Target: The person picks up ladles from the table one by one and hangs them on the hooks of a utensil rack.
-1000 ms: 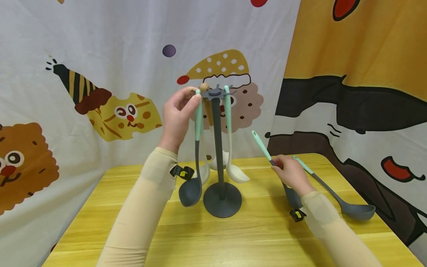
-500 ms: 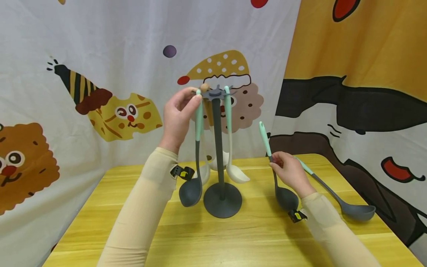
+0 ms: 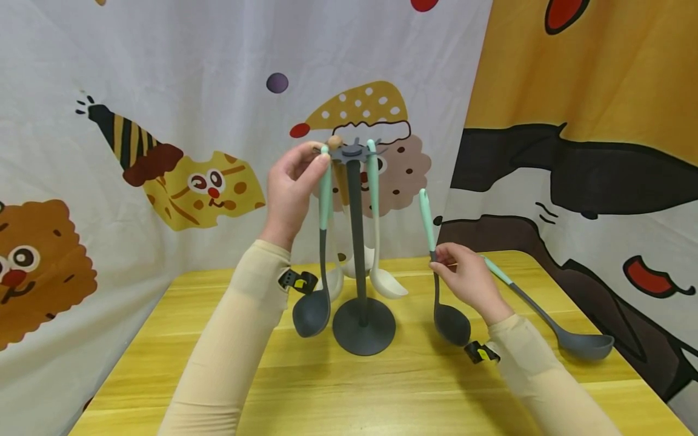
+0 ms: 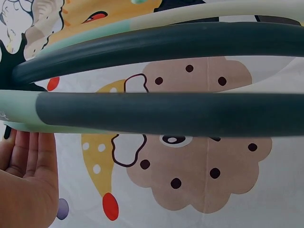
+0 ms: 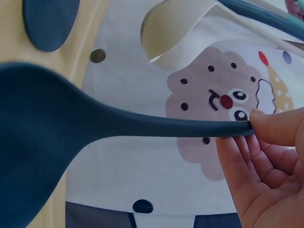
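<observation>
In the head view my left hand (image 3: pixel 289 188) pinches the top of a grey ladle's mint handle (image 3: pixel 325 194) at the hooked top of a dark utensil stand (image 3: pixel 357 242). That ladle hangs with its deep bowl (image 3: pixel 311 314) left of the stand's base. From the left wrist, its grey shaft (image 4: pixel 166 114) crosses close in front of the stand's pole (image 4: pixel 166 45). My right hand (image 3: pixel 469 278) pinches a grey serving spoon (image 3: pixel 451 325) just below its mint handle, nearly upright, to the right of the stand. The right wrist view shows thumb and fingertips on its neck (image 5: pixel 190 127).
A white ladle (image 3: pixel 387 283) hangs on the stand's right side, with other pale utensils and a wooden-handled one (image 3: pixel 341 181) behind. Another grey ladle (image 3: pixel 583 345) lies at the right of the wooden table (image 3: pixel 349 399). A patterned curtain (image 3: pixel 218 54) hangs behind the table.
My right hand has lifted the serving spoon, swung it more upright and shifted it left toward the stand. My left hand stays at the hanging ladle's handle top.
</observation>
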Available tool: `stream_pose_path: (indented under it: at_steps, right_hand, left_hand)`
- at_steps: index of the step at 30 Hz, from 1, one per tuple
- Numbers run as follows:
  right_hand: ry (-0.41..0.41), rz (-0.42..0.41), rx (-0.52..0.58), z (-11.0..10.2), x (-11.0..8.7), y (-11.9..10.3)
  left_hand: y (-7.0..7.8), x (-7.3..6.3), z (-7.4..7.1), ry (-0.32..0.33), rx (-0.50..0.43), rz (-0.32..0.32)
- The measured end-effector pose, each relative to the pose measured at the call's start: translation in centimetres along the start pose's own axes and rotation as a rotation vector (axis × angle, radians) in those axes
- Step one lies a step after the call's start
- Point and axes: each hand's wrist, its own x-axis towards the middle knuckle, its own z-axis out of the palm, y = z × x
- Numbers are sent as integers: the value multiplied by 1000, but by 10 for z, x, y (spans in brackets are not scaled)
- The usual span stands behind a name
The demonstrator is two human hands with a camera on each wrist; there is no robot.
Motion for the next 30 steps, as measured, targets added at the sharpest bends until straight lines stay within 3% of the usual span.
stream_pose_path:
  at_steps: [18, 30]
  right_hand:
    - [22, -85, 87, -10, -1, -42]
    - [69, -150, 101, -12, 3, -58]
  left_hand:
    - [-1, 0, 0, -3, -2, -12]
    - [0, 1, 0, -2, 5, -11]
